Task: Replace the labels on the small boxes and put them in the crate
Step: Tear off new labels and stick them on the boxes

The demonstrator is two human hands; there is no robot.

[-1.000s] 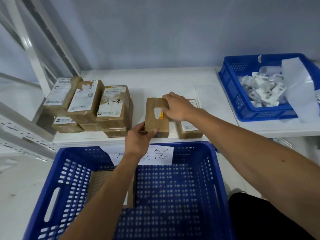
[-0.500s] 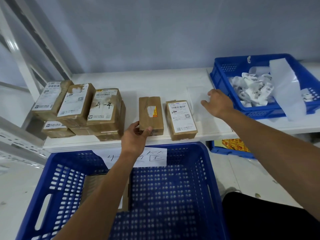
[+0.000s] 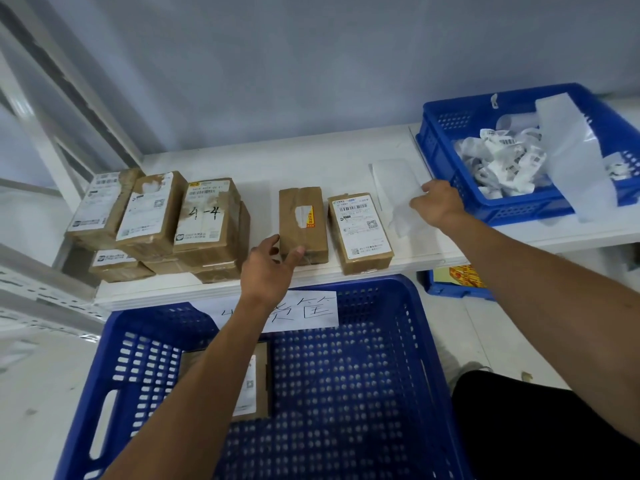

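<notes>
Labelled boxes [image 3: 156, 216]: stacked left of left hand, untouched.
Left hand [image 3: 266, 268]: still grips near end of stripped box [image 3: 303, 223], thumb on top.
Right hand [image 3: 438, 204]: has left that box and now pinches a fresh label [image 3: 401, 218] beside bin [image 3: 519, 209].
Relabelling likely next; crate [image 3: 346, 393] waits beneath both hands.

The labelled box [image 3: 258, 379] in the large crate [image 3: 374, 299] is half covered by the left forearm [image 3: 204, 393], and the crate is cut off by the lower edge. A corner of the bare box [image 3: 303, 220] is covered by the left hand [image 3: 266, 271] gripping it. The fingertips of the right hand [image 3: 438, 204] are hidden, so its hold on the blurred white sheet [image 3: 401, 218] cannot be told.
</notes>
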